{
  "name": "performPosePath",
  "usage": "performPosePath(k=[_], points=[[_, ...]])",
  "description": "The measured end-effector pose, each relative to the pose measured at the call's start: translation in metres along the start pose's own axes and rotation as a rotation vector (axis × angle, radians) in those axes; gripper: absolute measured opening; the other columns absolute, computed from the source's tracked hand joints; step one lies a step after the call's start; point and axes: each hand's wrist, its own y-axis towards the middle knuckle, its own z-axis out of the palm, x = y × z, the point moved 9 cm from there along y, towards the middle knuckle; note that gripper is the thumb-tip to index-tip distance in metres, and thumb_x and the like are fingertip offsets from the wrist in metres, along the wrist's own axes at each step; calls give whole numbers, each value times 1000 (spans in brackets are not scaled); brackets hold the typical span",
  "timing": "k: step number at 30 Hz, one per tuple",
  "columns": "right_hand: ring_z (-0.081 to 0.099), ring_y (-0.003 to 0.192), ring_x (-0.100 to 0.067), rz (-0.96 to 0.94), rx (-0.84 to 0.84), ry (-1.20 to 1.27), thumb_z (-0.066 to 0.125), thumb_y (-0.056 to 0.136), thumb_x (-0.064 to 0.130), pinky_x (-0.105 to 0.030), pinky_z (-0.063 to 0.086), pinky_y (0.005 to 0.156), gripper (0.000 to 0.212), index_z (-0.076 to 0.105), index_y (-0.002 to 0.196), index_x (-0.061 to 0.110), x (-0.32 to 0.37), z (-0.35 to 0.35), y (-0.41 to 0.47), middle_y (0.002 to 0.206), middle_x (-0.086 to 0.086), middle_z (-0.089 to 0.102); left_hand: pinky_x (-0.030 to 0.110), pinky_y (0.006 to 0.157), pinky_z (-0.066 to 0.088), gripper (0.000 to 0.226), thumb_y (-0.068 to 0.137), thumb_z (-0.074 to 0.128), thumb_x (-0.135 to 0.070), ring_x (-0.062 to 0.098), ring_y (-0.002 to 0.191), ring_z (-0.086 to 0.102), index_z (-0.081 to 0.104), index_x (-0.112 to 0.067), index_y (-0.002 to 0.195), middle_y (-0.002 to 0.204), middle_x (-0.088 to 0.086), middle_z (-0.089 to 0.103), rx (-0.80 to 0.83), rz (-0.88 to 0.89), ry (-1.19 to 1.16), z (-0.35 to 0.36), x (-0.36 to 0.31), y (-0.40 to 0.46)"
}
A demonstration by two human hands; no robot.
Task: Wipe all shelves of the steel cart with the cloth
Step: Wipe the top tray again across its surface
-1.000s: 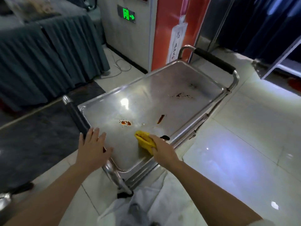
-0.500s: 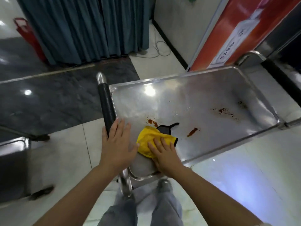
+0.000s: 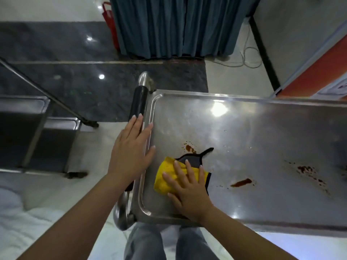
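The steel cart's top shelf (image 3: pixel 262 132) fills the right half of the view, shiny, with brown-red stains: a small one (image 3: pixel 189 148) just beyond the cloth, a streak (image 3: pixel 241 183) to its right, and spatter (image 3: pixel 308 170) further right. A yellow cloth with black trim (image 3: pixel 167 180) lies near the shelf's left end. My right hand (image 3: pixel 189 190) presses flat on it with fingers spread. My left hand (image 3: pixel 131 152) rests with straight fingers on the black-padded handle (image 3: pixel 138 102) and the shelf's left rim. The lower shelves are hidden.
A second steel cart (image 3: pixel 37 132) stands at the left. A teal curtain (image 3: pixel 178 27) and a red object (image 3: pixel 109 19) are ahead, with a cable (image 3: pixel 247 61) on the floor. An orange panel (image 3: pixel 323 72) is at the right. My legs (image 3: pixel 169 243) are below the shelf edge.
The view has swung left and tilted down over the cart. My right hand went from holding the bunched cloth to pressing it flat, near the left stain. My left hand stays on the handle.
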Motion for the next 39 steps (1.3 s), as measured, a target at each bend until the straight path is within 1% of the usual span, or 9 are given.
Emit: performPosePath(k=[4,9,13,17,22,29,33,35,39], points=[[11,145,-43,-167,-20,-16,28,96,62,-76,13,103,59,13,150,43,-2,1,-2,162,-5,6,35,112,20,62,89,55,-42,13,148,0,38,-25,146,160,2,14,16,-18,13,4,1,-5],[12,145,-42,-214,57,-32,20,95,65,-76,13,103,59,6,150,47,-13,1,44,162,-3,5,40,105,35,59,87,57,-41,13,147,2,45,-22,141,160,2,17,2,-44,35,3,-1,-5],[14,146,-38,-110,70,-13,16,91,69,-72,15,105,61,9,148,49,-33,-7,109,162,-1,10,38,100,42,54,87,54,-38,17,147,11,50,-19,137,158,3,22,-35,-31,31,0,-1,-4],[2,147,-34,86,93,-1,10,86,74,-70,5,107,63,-4,145,54,-69,-13,180,162,4,-3,36,96,45,49,85,60,-36,16,147,15,56,-18,130,157,3,27,-70,-26,21,0,-2,-5],[-8,147,-34,269,273,74,13,83,80,-73,-2,107,69,-9,143,55,-97,-13,233,161,6,-13,46,103,40,52,85,53,-41,25,147,17,55,-16,130,158,10,23,-18,9,189,3,-6,7],[0,147,-34,270,161,39,22,91,70,-66,3,109,64,3,148,49,-71,-15,118,162,0,0,58,104,36,54,76,70,-23,45,124,45,58,-5,126,140,26,45,-36,29,286,1,-20,25],[21,143,-42,284,110,-3,30,90,69,-70,22,103,65,24,149,41,-52,-11,28,159,-8,21,56,114,18,63,81,60,-31,37,141,22,45,-10,138,155,22,22,24,-31,267,2,-14,42],[25,142,-41,311,99,-19,31,90,70,-70,25,102,66,27,149,40,-47,-6,-2,158,-8,24,54,111,23,65,83,54,-36,33,145,13,40,-11,141,158,18,14,40,-79,251,4,-6,42],[25,142,-40,317,103,-25,29,90,71,-70,24,102,65,26,148,42,-52,-5,-1,158,-7,25,51,96,41,59,82,57,-34,33,146,11,48,-8,134,158,19,15,35,-81,163,5,-9,41]])
